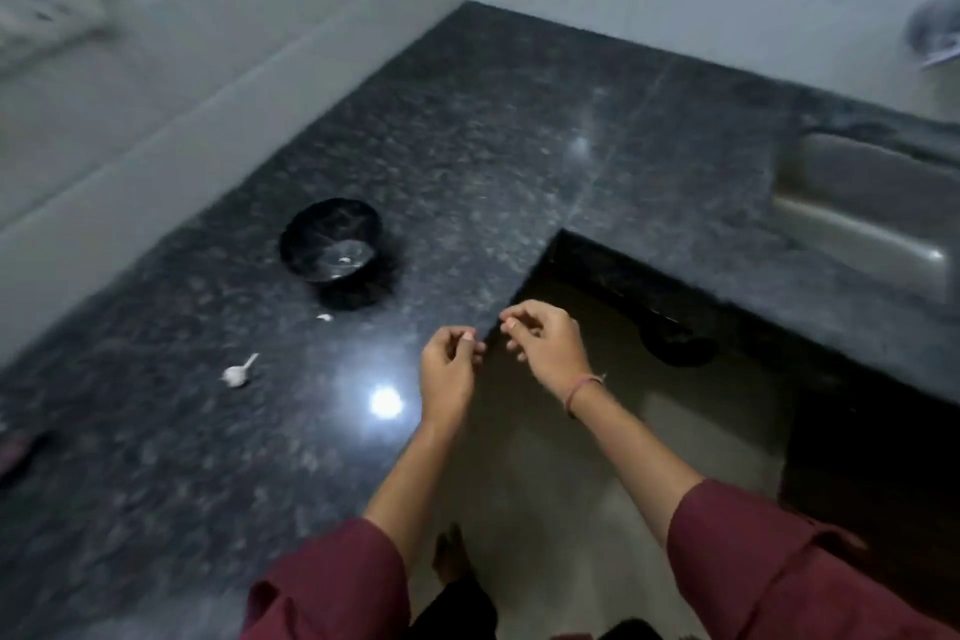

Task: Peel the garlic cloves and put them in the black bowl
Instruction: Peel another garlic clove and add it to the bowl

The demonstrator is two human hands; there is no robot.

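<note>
a person's left hand (449,361) and right hand (543,343) hover at the counter (519,119) corner, fingertips drawn together; blur hides whether they pinch a clove. garlic (236,374) lies left, a sliver (324,317) beside the black bowl (332,249), which shows only glare. splitting skin from the root end should serve best.

Dim indoor shot, motion blur everywhere. Overhead lamp throws a hard glare spot on the polished countertop (385,401). Wide-angle bends the wall tiles (156,83); corners are softest.
</note>
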